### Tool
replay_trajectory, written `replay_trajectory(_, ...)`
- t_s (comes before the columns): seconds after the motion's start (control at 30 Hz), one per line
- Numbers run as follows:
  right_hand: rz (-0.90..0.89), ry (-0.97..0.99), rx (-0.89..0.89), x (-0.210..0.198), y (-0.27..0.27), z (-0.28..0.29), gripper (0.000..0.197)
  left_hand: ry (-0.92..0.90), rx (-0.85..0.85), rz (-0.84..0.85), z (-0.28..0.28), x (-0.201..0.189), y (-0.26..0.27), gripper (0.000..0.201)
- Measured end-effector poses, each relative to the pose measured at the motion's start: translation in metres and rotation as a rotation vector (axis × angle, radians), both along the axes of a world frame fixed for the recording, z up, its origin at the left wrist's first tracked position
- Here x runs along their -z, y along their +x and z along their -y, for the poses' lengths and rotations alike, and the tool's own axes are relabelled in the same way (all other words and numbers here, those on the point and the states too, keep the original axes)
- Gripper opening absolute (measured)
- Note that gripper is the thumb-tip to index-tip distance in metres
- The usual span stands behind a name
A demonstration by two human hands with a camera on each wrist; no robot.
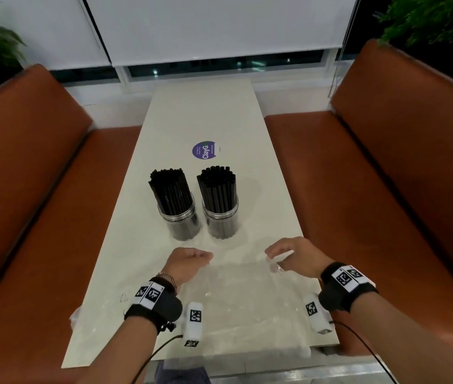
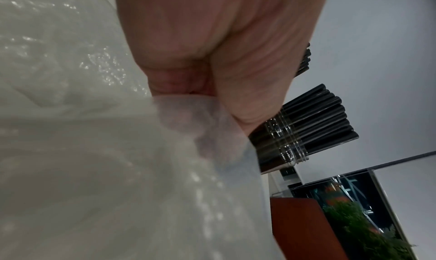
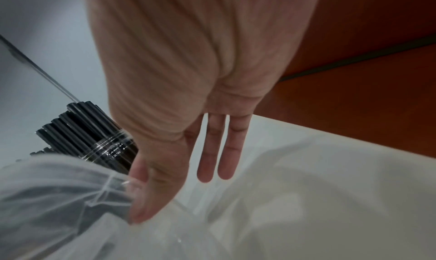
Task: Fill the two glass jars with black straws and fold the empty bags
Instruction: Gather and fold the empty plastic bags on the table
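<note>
On the pale table (image 1: pixel 219 120) I pinch the clear bag (image 1: pixel 247 297) at its far corners: left hand (image 1: pixel 188 263) fisted, right hand (image 1: pixel 296 256) by thumb and forefinger.

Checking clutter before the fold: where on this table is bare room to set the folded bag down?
Bare table stretches from the round purple sticker to the far edge. A narrower strip lies left of the left jar. Crowded: the near end, covered by the clear bag that the left hand grips and the right hand pinches, and between the jars.
</note>
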State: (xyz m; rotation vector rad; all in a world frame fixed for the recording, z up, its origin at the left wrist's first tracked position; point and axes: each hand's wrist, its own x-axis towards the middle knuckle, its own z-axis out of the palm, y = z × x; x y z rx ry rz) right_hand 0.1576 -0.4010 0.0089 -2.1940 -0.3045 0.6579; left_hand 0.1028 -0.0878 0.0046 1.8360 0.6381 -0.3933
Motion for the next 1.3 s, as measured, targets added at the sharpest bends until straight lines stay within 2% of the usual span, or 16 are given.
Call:
replay_trajectory(0.07, 0.004, -0.017, 0.001, 0.001, 0.0, 0.002, 0.018, -0.027, -0.033, -0.005, -0.002, 0.002, -0.001, 0.021)
replay_trajectory(0.13, 0.002, 0.01, 0.015, 0.002, -0.001, 0.005, 0.012, -0.143, -0.059, -0.009, -0.008, 0.003, -0.005, 0.032)
replay_trajectory(0.2, -0.005, 0.046, 0.048, 0.003, -0.003, 0.008, 0.014, -0.286, -0.093, -0.005, -0.016, 0.004, -0.011, 0.032)
replay_trajectory(0.27, 0.004, 0.047, 0.079, 0.005, -0.005, 0.012, 0.017, -0.345, -0.138, 0.017, -0.021, 0.005, -0.016, 0.025)
replay_trajectory(0.37, 0.002, 0.035, 0.117, 0.005, -0.008, 0.015, 0.022, -0.273, -0.146, 0.046, -0.023, 0.009, -0.022, 0.015)
replay_trajectory(0.5, -0.013, 0.053, 0.143, 0.007, -0.01, 0.018, 0.026, -0.228, -0.144, 0.036, -0.022, 0.007, -0.021, 0.013)
replay_trajectory(0.63, -0.086, 0.169, 0.34, 0.008, -0.006, 0.04, 0.023, -0.211, -0.256, 0.061, -0.038, 0.005, -0.018, 0.019)
replay_trajectory(0.73, -0.172, 0.229, 0.42, 0.009, -0.006, 0.051, 0.024, -0.258, -0.318, 0.097, -0.046, 0.005, -0.019, 0.025)
replay_trajectory(0.97, -0.223, 0.352, 0.562, 0.018, -0.01, 0.041, 0.018, -0.332, -0.188, 0.149, -0.016, 0.009, -0.036, 0.032)
replay_trajectory(1.1, -0.28, 0.425, 0.645, 0.023, -0.009, 0.038, 0.016, -0.29, -0.293, 0.148, -0.001, 0.015, -0.04, 0.019)
replay_trajectory(1.23, -0.328, 0.45, 0.672, 0.016, -0.009, 0.04, 0.02, -0.235, -0.322, 0.199, 0.007, 0.012, -0.036, 0.008)
replay_trajectory(1.3, -0.417, 0.488, 0.649, 0.01, -0.009, 0.042, 0.035, -0.204, -0.341, 0.232, 0.008, 0.012, -0.035, 0.01)
